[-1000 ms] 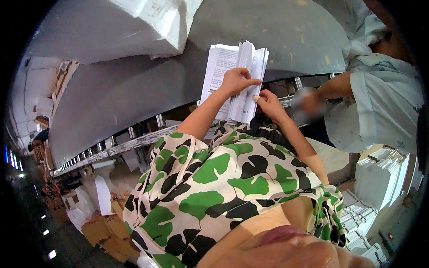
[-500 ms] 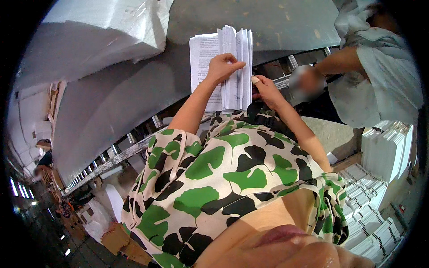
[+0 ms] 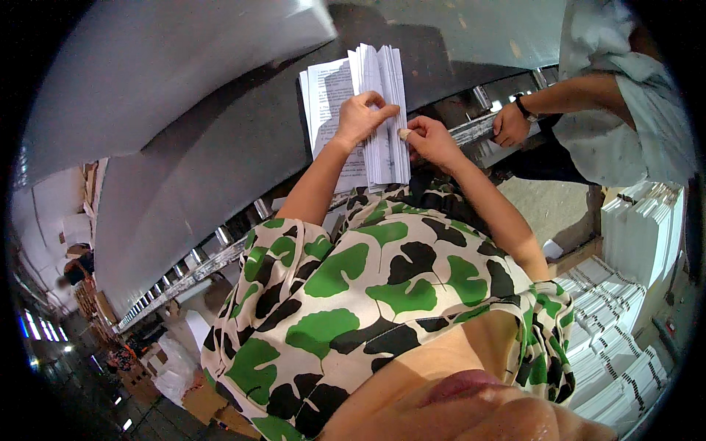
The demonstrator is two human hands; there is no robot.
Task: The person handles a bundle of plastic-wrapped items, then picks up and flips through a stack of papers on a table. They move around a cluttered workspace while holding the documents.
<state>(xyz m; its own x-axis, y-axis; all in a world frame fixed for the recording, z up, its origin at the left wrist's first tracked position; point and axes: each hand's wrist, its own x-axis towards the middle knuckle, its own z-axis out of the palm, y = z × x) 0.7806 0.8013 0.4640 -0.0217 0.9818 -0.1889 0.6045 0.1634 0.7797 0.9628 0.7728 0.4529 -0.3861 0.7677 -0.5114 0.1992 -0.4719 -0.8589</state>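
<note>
Your left hand (image 3: 362,120) lies over the folded pages, its fingers curled and its thumb reaching toward their right edge; you cannot tell from here whether a page is gripped between them. Your right hand (image 3: 435,144) sits low at that same right edge, thumb and forefinger drawn close together, with a pale cover (image 3: 404,134) on one tip; whether paper is caught there is too small to tell.

The sheaf of printed sheets (image 3: 321,82) is between your hands and your body's front, at the near edge of the grey worktop (image 3: 209,147). Its left part lies flat, print showing, while its right part stands up in narrow folded pages (image 3: 382,158). Your left hand and forearm hide part of the print.

Metal rollers (image 3: 263,208) and a scuffed rail (image 3: 193,272) run along the worktop's near side. A large pale wrapped block (image 3: 213,59) takes up the far left, its corner near the sheaf. To your right, a co-worker's hand (image 3: 512,125), with a dark wristband (image 3: 523,108), rests by the rail, near your right hand but apart from it.

Behind your right arm stand white stacks (image 3: 641,235). Low on your left lie a clear plastic bag (image 3: 175,375) and brown cardboard (image 3: 207,403).
</note>
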